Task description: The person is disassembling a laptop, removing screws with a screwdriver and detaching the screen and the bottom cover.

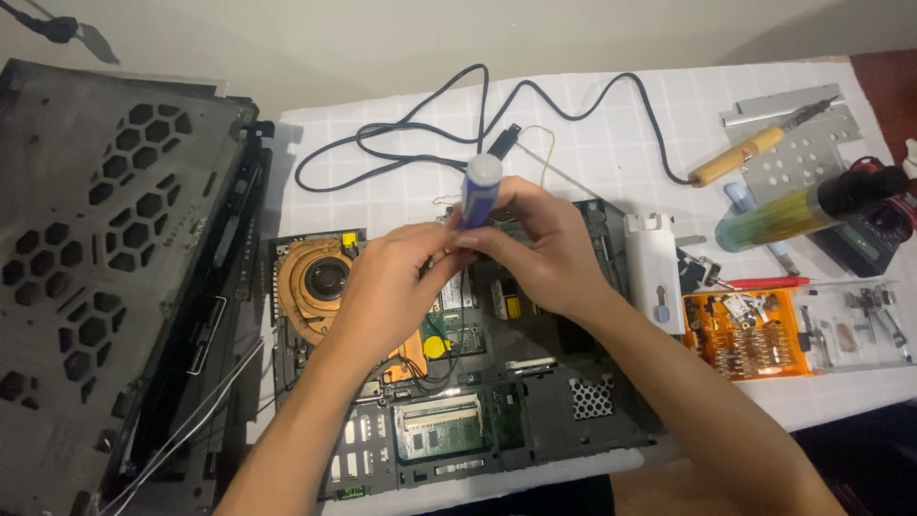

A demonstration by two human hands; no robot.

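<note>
At frame centre, my right hand (544, 253) has a tight grip on the blue screwdriver (479, 189); my left hand (387, 287) pinches its shaft above the opened laptop (497, 420).

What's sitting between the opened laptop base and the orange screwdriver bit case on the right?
In the head view, a white rectangular block stands between the opened laptop base and the orange bit case, with small dark parts beside it.

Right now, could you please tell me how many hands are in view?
2: the left hand over the copper fan side of the opened laptop, and the right hand beside it, both gripping the blue-handled screwdriver.
</note>
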